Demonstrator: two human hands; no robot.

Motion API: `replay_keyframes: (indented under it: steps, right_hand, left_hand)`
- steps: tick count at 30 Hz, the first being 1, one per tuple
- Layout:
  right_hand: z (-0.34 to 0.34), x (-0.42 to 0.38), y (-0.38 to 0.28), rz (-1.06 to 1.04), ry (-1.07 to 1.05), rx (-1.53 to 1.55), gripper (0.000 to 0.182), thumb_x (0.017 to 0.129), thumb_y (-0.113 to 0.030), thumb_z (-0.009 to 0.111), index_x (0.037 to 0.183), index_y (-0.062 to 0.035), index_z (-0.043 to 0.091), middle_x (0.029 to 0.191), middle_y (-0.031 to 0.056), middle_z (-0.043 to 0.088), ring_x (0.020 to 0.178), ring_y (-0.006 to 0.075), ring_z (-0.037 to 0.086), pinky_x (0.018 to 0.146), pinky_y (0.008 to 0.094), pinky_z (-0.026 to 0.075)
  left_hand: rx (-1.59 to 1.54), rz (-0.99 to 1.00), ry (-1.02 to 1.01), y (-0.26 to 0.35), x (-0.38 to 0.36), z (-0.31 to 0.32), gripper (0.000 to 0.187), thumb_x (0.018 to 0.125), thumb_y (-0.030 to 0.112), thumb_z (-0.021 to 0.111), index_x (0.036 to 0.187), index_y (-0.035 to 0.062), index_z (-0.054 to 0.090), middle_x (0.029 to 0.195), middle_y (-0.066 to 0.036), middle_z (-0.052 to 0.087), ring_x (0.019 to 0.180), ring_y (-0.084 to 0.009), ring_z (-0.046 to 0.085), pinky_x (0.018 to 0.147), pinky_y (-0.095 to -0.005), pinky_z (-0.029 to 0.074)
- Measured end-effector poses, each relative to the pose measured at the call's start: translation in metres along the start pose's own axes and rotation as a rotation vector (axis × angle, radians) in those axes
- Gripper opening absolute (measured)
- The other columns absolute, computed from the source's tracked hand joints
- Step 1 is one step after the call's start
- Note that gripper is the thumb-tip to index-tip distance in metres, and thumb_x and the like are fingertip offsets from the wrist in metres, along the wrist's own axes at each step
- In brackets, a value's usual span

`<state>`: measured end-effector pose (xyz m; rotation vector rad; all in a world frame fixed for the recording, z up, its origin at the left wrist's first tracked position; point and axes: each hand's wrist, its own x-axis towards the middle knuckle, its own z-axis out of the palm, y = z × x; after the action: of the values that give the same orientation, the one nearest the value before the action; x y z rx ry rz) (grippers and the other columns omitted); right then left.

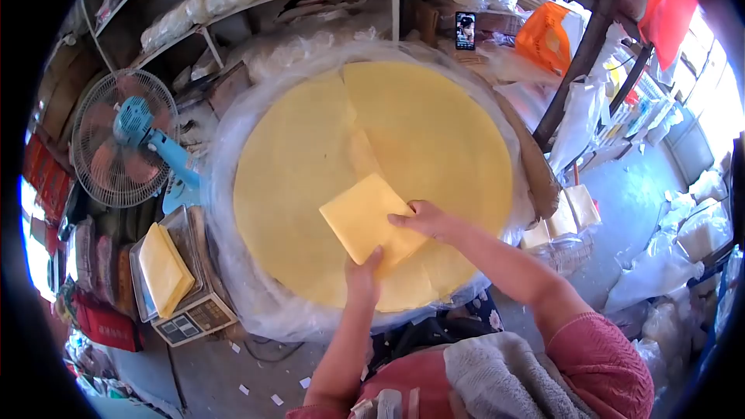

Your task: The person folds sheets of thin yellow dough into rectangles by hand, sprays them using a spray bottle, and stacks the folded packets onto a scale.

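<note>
A folded yellow sheet (361, 213) is over the middle of the big round yellow worktop (279, 171); the left hand (363, 273) pinches it at six o'clock on the sheet, the right hand (425, 219) at three; each grip is closed on it, thumb on top, most other fingers hidden; the sheet covers what is under it; a slanted line runs to it from twelve, maybe a fold, maybe an edge, I cannot tell; the arms hide bits of the worktop's rim at four and six; see-through plastic (223, 194) goes round the rim; there is room to slide at nine and one; past the edge, a fan (124, 136) is at nine, a box (194, 318) at eight; a red cloth (666, 12) at two is cut off on top.
</note>
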<state>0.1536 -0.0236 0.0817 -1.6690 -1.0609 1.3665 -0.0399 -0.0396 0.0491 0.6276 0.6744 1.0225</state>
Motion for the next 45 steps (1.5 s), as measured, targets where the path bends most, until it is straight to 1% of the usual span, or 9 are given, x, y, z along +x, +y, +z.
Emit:
replay_keyframes:
  steps: [6, 9, 23, 29, 32, 37, 43, 44, 45]
  right_hand:
    - [0.041, -0.018, -0.004, -0.283, -0.004, 0.273, 0.035, 0.084, -0.011, 0.062, 0.117, 0.0008, 0.054, 0.104, 0.0074, 0.062, 0.09, 0.0152, 0.06, 0.077, 0.0287, 0.049]
    - [0.075, -0.021, -0.028, -0.317, -0.016, 0.225, 0.035, 0.084, -0.008, 0.062, 0.116, 0.0023, 0.053, 0.106, 0.0079, 0.062, 0.093, 0.0139, 0.059, 0.081, 0.0283, 0.048]
    - [0.138, -0.028, -0.079, -0.425, -0.138, 0.339, 0.044, 0.086, -0.005, 0.059, 0.127, 0.0035, 0.046, 0.114, 0.0077, 0.058, 0.1, 0.0126, 0.055, 0.088, 0.0259, 0.043]
    - [0.142, -0.033, -0.091, -0.694, 0.122, -0.092, 0.041, 0.086, -0.007, 0.057, 0.126, 0.0, 0.049, 0.108, 0.0078, 0.062, 0.096, 0.0155, 0.06, 0.08, 0.0273, 0.048]
    - [0.149, -0.049, -0.091, -0.781, 0.319, -0.742, 0.04, 0.082, -0.006, 0.058, 0.122, -0.0013, 0.053, 0.105, 0.0106, 0.064, 0.094, 0.024, 0.063, 0.072, 0.0317, 0.052]
    - [0.192, -0.064, -0.073, -1.329, 0.203, -0.954, 0.037, 0.076, -0.01, 0.061, 0.113, -0.0032, 0.057, 0.11, 0.0118, 0.061, 0.098, 0.0293, 0.062, 0.073, 0.0355, 0.054]
    - [0.169, -0.085, -0.084, -1.214, -0.031, -0.865, 0.041, 0.078, -0.01, 0.065, 0.117, -0.0039, 0.054, 0.121, 0.0157, 0.054, 0.114, 0.0328, 0.051, 0.092, 0.0378, 0.045]
    - [0.155, -0.085, -0.08, -1.147, -0.029, -0.81, 0.041, 0.078, -0.007, 0.065, 0.117, -0.0039, 0.054, 0.121, 0.0163, 0.054, 0.114, 0.0324, 0.051, 0.093, 0.0374, 0.045]
    - [0.141, -0.085, -0.075, -1.079, -0.023, -0.754, 0.041, 0.078, -0.005, 0.065, 0.118, -0.004, 0.054, 0.121, 0.0169, 0.054, 0.114, 0.032, 0.052, 0.093, 0.0371, 0.045]
  left_hand:
    - [0.139, 0.123, -0.022, 0.023, -0.015, -0.025, 0.053, 0.072, -0.002, 0.066, 0.122, -0.0008, 0.048, 0.11, -0.01, 0.06, 0.095, -0.0188, 0.059, 0.086, -0.0317, 0.047]
    - [0.167, 0.261, 0.161, 0.046, -0.035, -0.035, 0.061, 0.068, -0.008, 0.066, 0.124, 0.0007, 0.045, 0.114, -0.008, 0.057, 0.103, -0.017, 0.055, 0.089, -0.0289, 0.044]
    - [0.091, 0.298, 0.087, 0.108, -0.059, -0.082, 0.065, 0.073, -0.004, 0.067, 0.131, 0.0021, 0.037, 0.118, -0.009, 0.053, 0.107, -0.0169, 0.054, 0.092, -0.0292, 0.044]
    - [0.432, 0.377, 0.21, 0.089, -0.055, -0.108, 0.072, 0.08, 0.004, 0.065, 0.141, 0.0083, 0.026, 0.122, -0.01, 0.045, 0.106, -0.0178, 0.051, 0.087, -0.0304, 0.045]
    - [0.217, 0.319, 0.142, 0.092, -0.061, -0.091, 0.067, 0.085, 0.009, 0.062, 0.141, 0.0088, 0.026, 0.121, -0.009, 0.046, 0.104, -0.0163, 0.051, 0.086, -0.029, 0.044]
    - [-0.097, 0.451, 0.147, 0.105, -0.063, -0.059, 0.06, 0.088, 0.01, 0.058, 0.139, 0.0093, 0.026, 0.119, -0.01, 0.047, 0.105, -0.0167, 0.051, 0.088, -0.0286, 0.043]
    - [0.234, 0.744, 0.383, 0.199, -0.069, -0.105, 0.068, 0.08, -0.004, 0.056, 0.139, 0.0068, 0.022, 0.116, -0.011, 0.052, 0.103, -0.0191, 0.055, 0.087, -0.0316, 0.046]
    - [0.237, 0.814, 0.284, 0.231, -0.072, -0.118, 0.076, 0.078, -0.007, 0.057, 0.142, 0.0076, 0.018, 0.116, -0.012, 0.053, 0.103, -0.02, 0.056, 0.084, -0.0324, 0.049]
    - [0.38, 0.725, 0.459, 0.255, -0.071, -0.144, 0.083, 0.076, -0.007, 0.059, 0.144, 0.0116, 0.015, 0.118, -0.013, 0.052, 0.099, -0.0199, 0.058, 0.079, -0.0307, 0.052]
